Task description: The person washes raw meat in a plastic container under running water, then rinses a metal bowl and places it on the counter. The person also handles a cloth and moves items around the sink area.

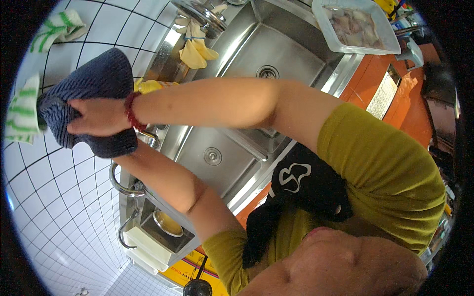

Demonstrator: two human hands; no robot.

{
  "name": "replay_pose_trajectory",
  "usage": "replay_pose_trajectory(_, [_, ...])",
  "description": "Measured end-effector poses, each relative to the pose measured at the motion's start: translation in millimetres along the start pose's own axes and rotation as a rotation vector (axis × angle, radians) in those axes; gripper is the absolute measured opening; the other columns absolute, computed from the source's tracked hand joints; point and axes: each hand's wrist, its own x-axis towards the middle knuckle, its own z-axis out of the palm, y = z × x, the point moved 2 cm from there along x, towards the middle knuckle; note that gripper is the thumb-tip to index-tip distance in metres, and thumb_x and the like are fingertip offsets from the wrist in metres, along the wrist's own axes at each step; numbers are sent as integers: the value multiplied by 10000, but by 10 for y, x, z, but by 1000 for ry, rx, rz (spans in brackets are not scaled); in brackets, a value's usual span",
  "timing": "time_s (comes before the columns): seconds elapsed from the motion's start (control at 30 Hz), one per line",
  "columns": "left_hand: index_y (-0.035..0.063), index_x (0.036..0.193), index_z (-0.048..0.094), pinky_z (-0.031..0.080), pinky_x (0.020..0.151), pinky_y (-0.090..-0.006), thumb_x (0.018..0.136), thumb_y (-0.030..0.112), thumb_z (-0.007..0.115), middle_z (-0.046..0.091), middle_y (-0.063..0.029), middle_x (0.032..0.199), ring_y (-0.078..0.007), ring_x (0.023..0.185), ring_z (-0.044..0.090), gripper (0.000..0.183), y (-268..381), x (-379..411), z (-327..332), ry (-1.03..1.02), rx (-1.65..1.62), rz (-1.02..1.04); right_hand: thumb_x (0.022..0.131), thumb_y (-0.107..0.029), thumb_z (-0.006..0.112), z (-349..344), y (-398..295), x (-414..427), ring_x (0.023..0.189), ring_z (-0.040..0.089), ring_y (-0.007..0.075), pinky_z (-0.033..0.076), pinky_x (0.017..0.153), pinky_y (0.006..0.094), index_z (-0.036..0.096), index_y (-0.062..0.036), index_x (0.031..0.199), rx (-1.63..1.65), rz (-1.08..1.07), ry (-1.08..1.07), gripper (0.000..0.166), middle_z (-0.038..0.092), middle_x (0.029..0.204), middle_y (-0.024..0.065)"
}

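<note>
My right hand (98, 117), with a dark red beaded bracelet (133, 111) at the wrist, grips a dark blue ribbed cloth (96, 76) up against the tiled wall. My left forearm (159, 170) reaches up under the same cloth, which covers my left hand; its fingers cannot be seen. Two white cloths with green stripes are at the wall: one towel (61, 29) above the blue cloth in the picture, another towel (23, 114) right beside it. Below my arms lies a stainless steel double sink (237, 162).
Pale yellow gloves (194, 53) hang near the chrome faucet (202, 14). A translucent plastic tub (333, 46) of what looks like raw seafood stands at the sink's far end. A metal bowl (168, 223) sits by a white container (148, 246). A black pan (198, 286) is below.
</note>
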Motion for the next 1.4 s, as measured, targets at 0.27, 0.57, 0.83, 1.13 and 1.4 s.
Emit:
replay_pose_trajectory(0.27, [172, 485, 522, 342, 418, -312, 636, 247, 583, 505, -14, 478, -178, 430, 485, 178, -140, 77, 169, 276, -1218, -1062, 765, -307, 538, -415, 100, -425, 909, 512, 326, 410, 772, 406, 403, -56, 1161, -487, -299, -245, 488, 431, 1109, 230])
replay_pose_trajectory(0.57, [128, 490, 512, 340, 412, -306, 623, 238, 585, 516, -15, 486, -145, 399, 437, 187, -32, 831, -1361, 533, -1609, -1077, 814, -224, 479, -3676, 1158, -1920, 833, 556, 253, 451, 750, 350, 583, -108, 945, -1271, 263, -205, 204, 581, 918, 96])
replay_pose_trajectory(0.83, [133, 707, 530, 415, 552, -205, 630, 272, 648, 475, 42, 589, -82, 505, 435, 198, -167, 63, -453, 403, 392, -431, 751, -196, 492, -5337, 2119, -790, 1016, 432, 304, 392, 827, 393, 545, -109, 981, -1778, 178, 51, 251, 513, 1038, 106])
replay_pose_trajectory(1.13, [106, 782, 521, 398, 629, -256, 642, 275, 631, 485, 12, 694, -112, 612, 450, 246, -69, 3, -627, 195, 84, -506, 766, -210, 522, -4690, 1523, -916, 835, 565, 263, 446, 724, 336, 551, -19, 942, -1706, 615, -162, 261, 567, 951, 183])
replay_pose_trajectory(1.4, [83, 849, 514, 382, 698, -302, 652, 278, 616, 494, -15, 788, -139, 706, 462, 296, -20, -38, -640, 178, 119, -535, 717, -189, 536, -4091, 2363, -3118, 910, 470, 291, 417, 748, 386, 504, -71, 836, -1317, 813, -535, 171, 499, 845, 119])
